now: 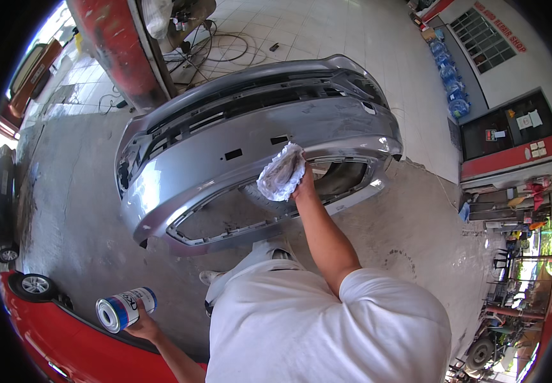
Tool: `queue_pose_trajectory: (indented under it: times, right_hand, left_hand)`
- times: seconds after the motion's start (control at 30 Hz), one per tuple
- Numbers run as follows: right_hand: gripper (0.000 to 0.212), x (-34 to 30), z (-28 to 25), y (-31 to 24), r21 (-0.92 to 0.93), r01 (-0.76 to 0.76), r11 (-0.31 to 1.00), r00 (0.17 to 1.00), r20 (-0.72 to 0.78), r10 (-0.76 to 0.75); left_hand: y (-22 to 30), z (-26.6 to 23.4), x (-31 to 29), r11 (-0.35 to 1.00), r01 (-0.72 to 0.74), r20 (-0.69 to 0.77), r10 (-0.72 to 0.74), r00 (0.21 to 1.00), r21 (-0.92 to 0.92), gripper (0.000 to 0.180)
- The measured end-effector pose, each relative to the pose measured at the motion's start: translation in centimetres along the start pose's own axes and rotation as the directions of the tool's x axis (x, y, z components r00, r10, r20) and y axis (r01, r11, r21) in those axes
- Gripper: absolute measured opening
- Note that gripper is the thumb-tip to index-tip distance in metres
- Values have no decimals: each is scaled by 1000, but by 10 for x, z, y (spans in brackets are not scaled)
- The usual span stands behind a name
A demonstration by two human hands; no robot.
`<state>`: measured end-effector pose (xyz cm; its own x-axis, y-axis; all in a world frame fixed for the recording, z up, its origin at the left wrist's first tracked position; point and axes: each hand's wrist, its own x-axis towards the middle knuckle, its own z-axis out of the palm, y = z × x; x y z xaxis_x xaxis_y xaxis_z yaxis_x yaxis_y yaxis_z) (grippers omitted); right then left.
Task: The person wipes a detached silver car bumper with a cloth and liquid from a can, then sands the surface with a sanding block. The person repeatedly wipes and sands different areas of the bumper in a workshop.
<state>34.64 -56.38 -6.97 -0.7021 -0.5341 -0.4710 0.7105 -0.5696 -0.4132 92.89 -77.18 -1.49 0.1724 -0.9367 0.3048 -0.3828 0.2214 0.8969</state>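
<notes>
A silver-grey car bumper (193,153) stands in front of me, with a large grille opening on its near side and two small dark rectangular holes in its face. My right hand (304,185) is closed on a crumpled white cloth (282,172), held over the bumper near the grille opening's upper edge; whether the cloth touches the surface I cannot tell. Down at the lower left, away from the bumper, my left hand (143,324) grips a round metal can (126,309) with a blue and white label. The can is tilted, its top facing left.
A red car (90,351) is at the lower left, a dark car (2,204) beyond it. A red pillar (116,51) rises behind the bumper, near coiled hoses (225,48) on the tiles. Blue water bottles (449,76) line the right wall; cluttered shelves (518,204) stand farther right.
</notes>
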Motion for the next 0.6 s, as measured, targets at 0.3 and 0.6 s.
queue_pose_trajectory:
  times: [0.3, 0.6]
  right_hand:
    - [50, 4, 48, -129, -23, 44, 999, 989, 145, -40]
    - [44, 29, 10, -153, -220, 152, 964, 966, -171, -191]
  left_hand:
    - [64, 81, -8, 975, -206, 48, 203, 978, 78, 75]
    - [63, 82, -39, 987, -162, -28, 161, 987, -11, 76]
